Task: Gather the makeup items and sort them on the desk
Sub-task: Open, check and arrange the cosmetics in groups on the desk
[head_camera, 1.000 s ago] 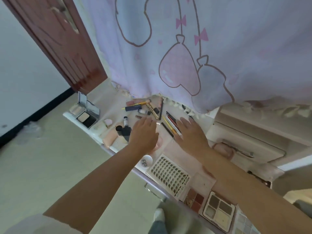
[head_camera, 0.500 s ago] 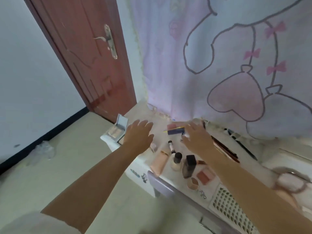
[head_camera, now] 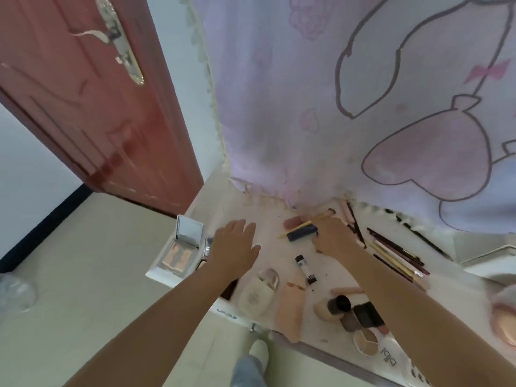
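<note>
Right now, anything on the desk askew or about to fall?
Yes. The open mirrored compact sits at the desk's far-left corner, partly over the edge. The peach tube also pokes past the front edge. Everything else is just scattered, nothing visibly spilled.

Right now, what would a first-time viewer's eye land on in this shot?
Two bare arms reach over a cluttered white desk: the left hand hovers flat near an open mirrored compact at the desk's left corner, and the right hand touches a dark blue tube. Behind hangs a pale cartoon-print curtain, beside a red-brown door.
</note>
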Available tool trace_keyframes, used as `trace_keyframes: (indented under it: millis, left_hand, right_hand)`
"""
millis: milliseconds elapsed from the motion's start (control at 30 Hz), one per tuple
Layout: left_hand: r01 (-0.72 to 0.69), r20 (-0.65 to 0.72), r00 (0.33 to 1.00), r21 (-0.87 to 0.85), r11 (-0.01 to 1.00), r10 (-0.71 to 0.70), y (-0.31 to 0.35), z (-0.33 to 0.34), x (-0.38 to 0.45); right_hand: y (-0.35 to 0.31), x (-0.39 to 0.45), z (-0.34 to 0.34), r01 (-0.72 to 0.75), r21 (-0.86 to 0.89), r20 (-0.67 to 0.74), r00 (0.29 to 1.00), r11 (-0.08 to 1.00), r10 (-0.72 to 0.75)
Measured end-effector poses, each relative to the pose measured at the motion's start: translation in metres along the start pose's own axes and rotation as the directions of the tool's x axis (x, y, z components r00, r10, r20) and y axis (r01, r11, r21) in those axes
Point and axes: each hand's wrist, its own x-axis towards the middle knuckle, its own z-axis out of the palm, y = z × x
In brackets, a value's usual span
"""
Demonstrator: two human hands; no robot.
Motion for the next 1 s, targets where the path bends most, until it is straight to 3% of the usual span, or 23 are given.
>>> trace_keyframes:
  millis: [433,600,733,867,933,1000]
  left_hand:
    - [-0.219,0.216,0.955,0.048,0.975,0.204,-0.043,0.004,0.083]
    - [-0.361,0.301,0.893,0.035,0.932,0.334,-0.043,0.006,0.115]
    - [-0.449,0.397,0.820,0.002,0.894,0.411,-0.026,0.012,0.129]
    - [-0.494,0.436,0.774,-0.038,0.869,0.459,-0.008,0.018,0.144]
    - [-0.479,0.433,0.775,-0.074,0.875,0.461,0.003,0.019,0.151]
    - [-0.456,0.418,0.782,-0.123,0.882,0.462,0.017,0.021,0.157]
  right_hand:
    - [0.001,0.074,0.017,-0.163,-0.086,0.090,0.981,0.983,0.170]
    - [0.018,0.064,0.007,-0.204,-0.103,0.007,0.979,0.974,0.205]
    - [0.053,0.043,0.004,-0.431,-0.094,-0.023,0.902,0.897,0.431]
    - [0.073,0.030,0.009,-0.632,0.044,-0.089,0.769,0.774,0.633]
    - [0.065,0.030,0.013,-0.571,0.027,-0.042,0.819,0.820,0.572]
    - [0.050,0.034,0.020,-0.376,0.026,0.039,0.926,0.926,0.375]
